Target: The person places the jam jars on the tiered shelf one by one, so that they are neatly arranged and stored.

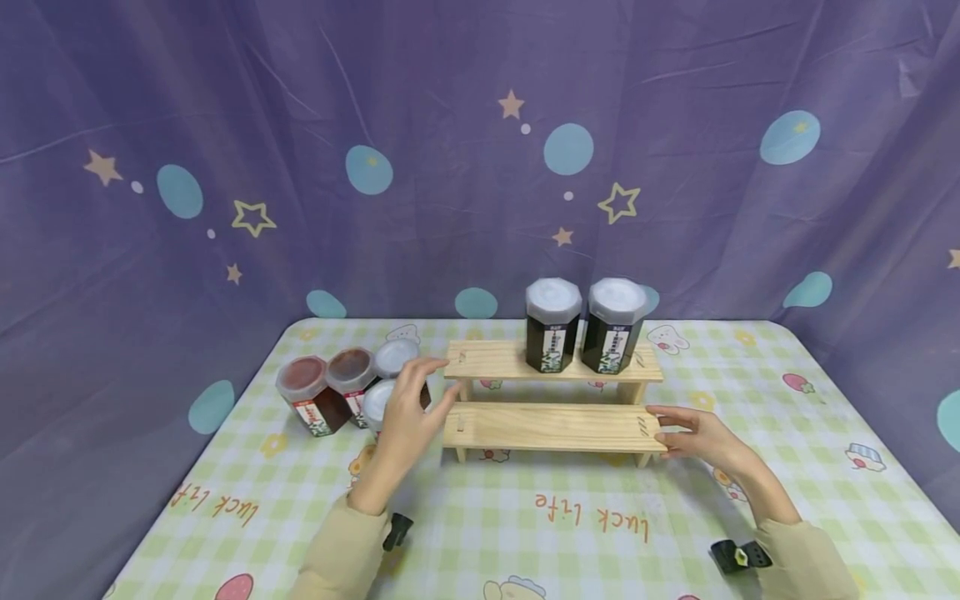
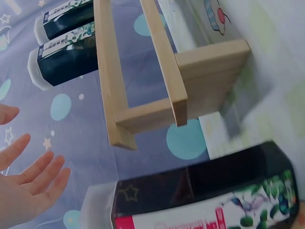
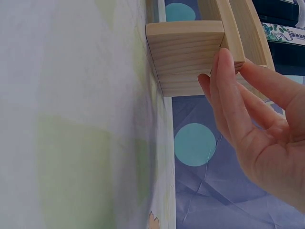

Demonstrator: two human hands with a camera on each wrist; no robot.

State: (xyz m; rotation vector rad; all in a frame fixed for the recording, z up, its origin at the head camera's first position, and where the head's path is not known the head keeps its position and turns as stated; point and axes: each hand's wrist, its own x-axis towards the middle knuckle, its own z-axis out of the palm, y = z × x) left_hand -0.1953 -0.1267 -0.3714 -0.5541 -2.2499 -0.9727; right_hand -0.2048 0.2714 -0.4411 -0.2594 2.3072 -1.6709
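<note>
A two-step wooden rack point(image 1: 547, 425) stands on the table. My right hand point(image 1: 701, 437) holds the right end of its lower step, fingertips and thumb about the board's end point(image 3: 233, 43) in the right wrist view. My left hand point(image 1: 408, 417) is raised between the rack's left end and a group of dark jars, its fingers spread and empty. A white-lidded jar point(image 1: 378, 404) in that group is partly hidden behind it. In the left wrist view the open left hand point(image 2: 33, 183) is apart from a dark jar point(image 2: 190, 191) with a red and white label.
Two dark jars with white lids, one left point(image 1: 553, 325) and one right point(image 1: 615, 325), stand on the upper step. At the left are a red-topped jar point(image 1: 311, 392), a brown-topped jar point(image 1: 351, 375) and another white-lidded jar point(image 1: 397, 354). A purple curtain point(image 1: 450, 233) hangs behind the checked tablecloth point(image 1: 525, 558).
</note>
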